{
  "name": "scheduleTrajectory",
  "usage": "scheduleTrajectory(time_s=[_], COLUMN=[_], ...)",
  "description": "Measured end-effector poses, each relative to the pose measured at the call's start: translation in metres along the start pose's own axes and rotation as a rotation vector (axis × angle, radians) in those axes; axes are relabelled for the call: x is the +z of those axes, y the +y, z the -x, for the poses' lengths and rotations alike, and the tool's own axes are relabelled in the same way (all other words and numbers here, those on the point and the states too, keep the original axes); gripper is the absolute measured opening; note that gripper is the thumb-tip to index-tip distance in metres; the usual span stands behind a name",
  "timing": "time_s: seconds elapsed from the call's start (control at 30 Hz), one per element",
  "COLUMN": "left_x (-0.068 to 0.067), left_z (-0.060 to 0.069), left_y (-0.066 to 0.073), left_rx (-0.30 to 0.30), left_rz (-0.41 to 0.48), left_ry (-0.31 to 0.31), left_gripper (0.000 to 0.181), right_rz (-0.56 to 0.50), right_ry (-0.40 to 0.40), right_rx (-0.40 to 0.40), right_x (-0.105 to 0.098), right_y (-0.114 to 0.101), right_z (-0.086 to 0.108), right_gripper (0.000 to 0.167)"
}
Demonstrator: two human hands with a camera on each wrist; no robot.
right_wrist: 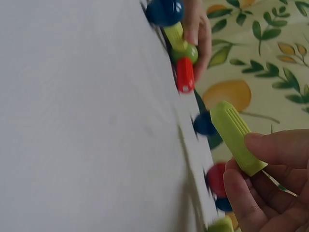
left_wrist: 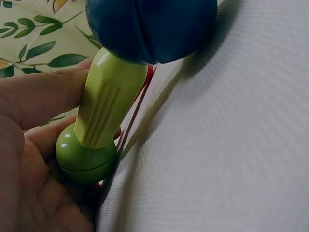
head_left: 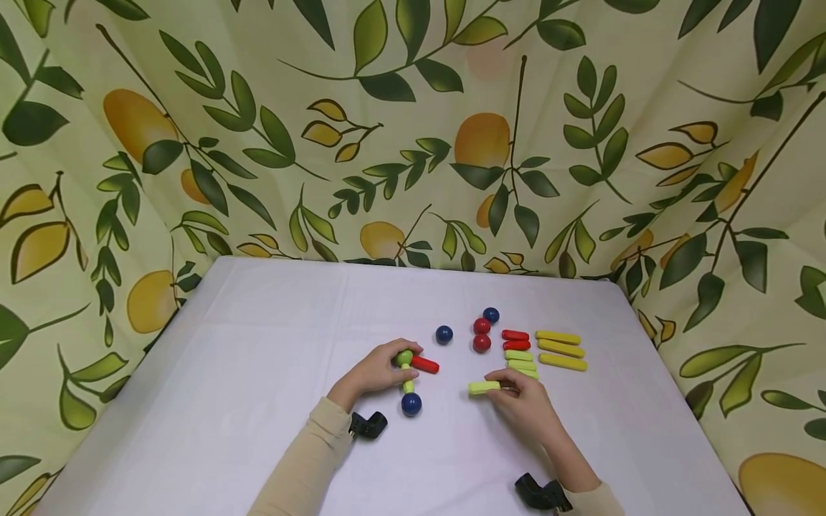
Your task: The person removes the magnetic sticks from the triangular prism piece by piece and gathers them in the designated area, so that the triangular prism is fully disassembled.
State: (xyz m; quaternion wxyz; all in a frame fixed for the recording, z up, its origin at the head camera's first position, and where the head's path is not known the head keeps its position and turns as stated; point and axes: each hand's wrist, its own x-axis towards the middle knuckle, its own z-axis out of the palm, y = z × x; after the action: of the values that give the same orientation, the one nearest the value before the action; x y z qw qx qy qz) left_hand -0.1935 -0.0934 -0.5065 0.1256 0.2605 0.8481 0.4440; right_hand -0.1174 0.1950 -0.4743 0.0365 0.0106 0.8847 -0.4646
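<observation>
My left hand (head_left: 382, 368) grips a joined piece near the middle of the table, with fingers and thumb around its green ball (left_wrist: 87, 157). From that ball a light green stick (left_wrist: 108, 99) runs to a blue ball (head_left: 411, 404) at the near end. A red stick (head_left: 425, 364) juts from the green ball to the right. To the right, my right hand (head_left: 524, 401) pinches a separate light green stick (right_wrist: 236, 137) between thumb and fingers, its free end pointing toward the left hand. In the right wrist view it appears raised off the table.
Beyond the hands lie a loose blue ball (head_left: 444, 335), two red balls (head_left: 481, 326) and another blue ball (head_left: 491, 315). Short red sticks (head_left: 515, 335), light green sticks (head_left: 519, 355) and yellow sticks (head_left: 562, 348) lie in rows at the right. A leaf-patterned curtain (head_left: 413, 179) surrounds the white table (head_left: 258, 330).
</observation>
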Motion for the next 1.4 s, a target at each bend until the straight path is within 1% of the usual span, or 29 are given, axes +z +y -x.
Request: scheduleTrajectory(time_s=[0.13, 0.3, 0.4, 0.6, 0.67, 0.77, 0.9, 1.0, 1.1, 1.2, 1.3, 1.4], left_x=[-0.001, -0.002, -0.002, -0.002, -0.001, 0.0, 0.0, 0.0, 0.0, 0.001, 0.001, 0.001], left_z=[0.0, 0.001, 0.001, 0.0, 0.0, 0.0, 0.001, 0.001, 0.001, 0.001, 0.001, 0.001], left_y=[-0.001, -0.002, -0.002, -0.002, -0.001, -0.002, -0.003, -0.001, -0.001, 0.0, 0.0, 0.001], left_rx=[0.002, 0.003, 0.004, -0.006, -0.008, -0.009, -0.01, -0.01, -0.012, -0.013, -0.016, -0.017], left_rz=[0.007, 0.008, 0.007, 0.004, 0.007, 0.01, 0.016, 0.019, 0.017, 0.02, 0.027, 0.02], left_ry=[0.002, 0.006, 0.004, 0.008, 0.008, 0.006, 0.004, 0.006, 0.003, -0.002, -0.001, 0.004], left_gripper=[0.044, 0.044, 0.044, 0.044, 0.044, 0.044, 0.044, 0.043, 0.043, 0.044, 0.043, 0.043], right_rz=[0.007, 0.035, 0.071, 0.116, 0.123, 0.16, 0.235, 0.264, 0.275, 0.282, 0.284, 0.263], right_ry=[0.033, 0.081, 0.102, 0.11, 0.118, 0.147, 0.201, 0.224, 0.235, 0.25, 0.275, 0.291], right_rx=[0.031, 0.051, 0.067, 0.102, 0.096, 0.067, 0.024, 0.024, 0.036, 0.028, -0.011, -0.066], right_x=[-0.019, -0.034, -0.039, -0.041, -0.04, -0.038, -0.035, -0.033, -0.033, -0.033, -0.033, -0.033], right_y=[0.015, 0.031, 0.037, 0.046, 0.048, 0.051, 0.056, 0.059, 0.058, 0.056, 0.052, 0.046], right_z=[0.008, 0.016, 0.019, 0.02, 0.02, 0.021, 0.019, 0.018, 0.018, 0.019, 0.02, 0.022], right_gripper=[0.025, 0.024, 0.024, 0.024, 0.025, 0.025, 0.026, 0.027, 0.028, 0.032, 0.036, 0.038])
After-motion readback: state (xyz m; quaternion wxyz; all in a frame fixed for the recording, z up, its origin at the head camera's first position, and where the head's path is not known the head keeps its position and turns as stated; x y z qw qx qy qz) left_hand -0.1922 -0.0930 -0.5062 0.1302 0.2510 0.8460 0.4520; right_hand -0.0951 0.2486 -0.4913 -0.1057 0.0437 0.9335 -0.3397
